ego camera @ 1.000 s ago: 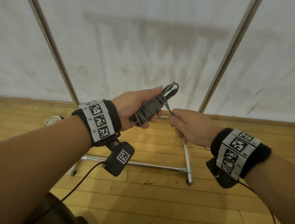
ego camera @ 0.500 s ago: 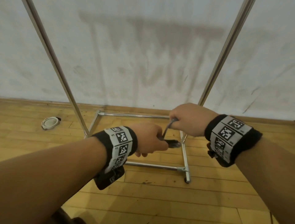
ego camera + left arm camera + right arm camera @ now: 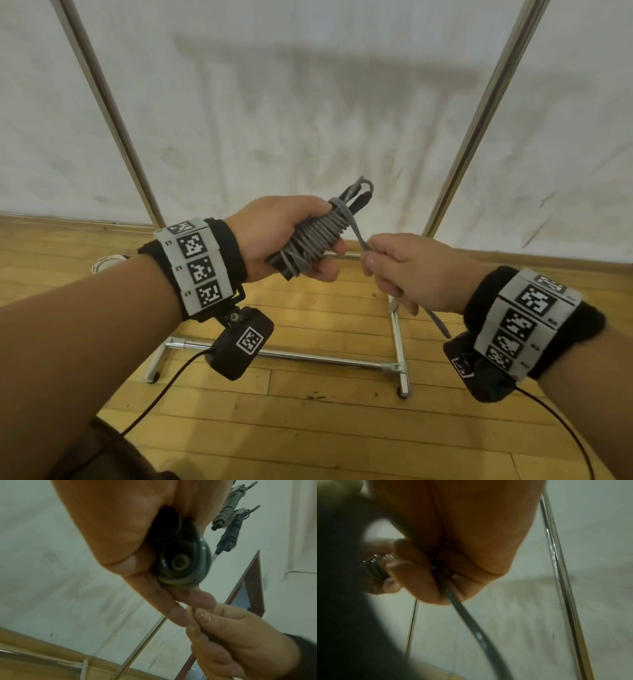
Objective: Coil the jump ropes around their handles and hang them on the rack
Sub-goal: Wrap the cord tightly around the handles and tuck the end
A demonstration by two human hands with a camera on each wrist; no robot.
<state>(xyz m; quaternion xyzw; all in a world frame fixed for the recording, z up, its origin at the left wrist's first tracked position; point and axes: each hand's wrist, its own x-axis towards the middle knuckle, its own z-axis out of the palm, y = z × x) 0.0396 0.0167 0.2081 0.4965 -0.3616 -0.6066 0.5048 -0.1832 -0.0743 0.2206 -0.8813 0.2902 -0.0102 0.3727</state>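
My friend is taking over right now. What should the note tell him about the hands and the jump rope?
Left hand: grips the handles with the grey rope coil wound round them.
Right hand: pinches the loose rope tail just right of the coil; its end sticks out below the fist.
Done: most of the rope is coiled. Two coiled ropes already hang up high in the left wrist view.
Left: probably wind or tuck the tail, then hang this bundle on the rack.

The left hand (image 3: pixel 130 524) grips a dark, grey-rope-wound handle bundle (image 3: pixel 180 563), seen end-on. At 5 o'clock the right hand (image 3: pixel 240 639) pinches a thin grey rope strand. At 1 o'clock hang 2 coiled jump ropes (image 3: pixel 228 516).
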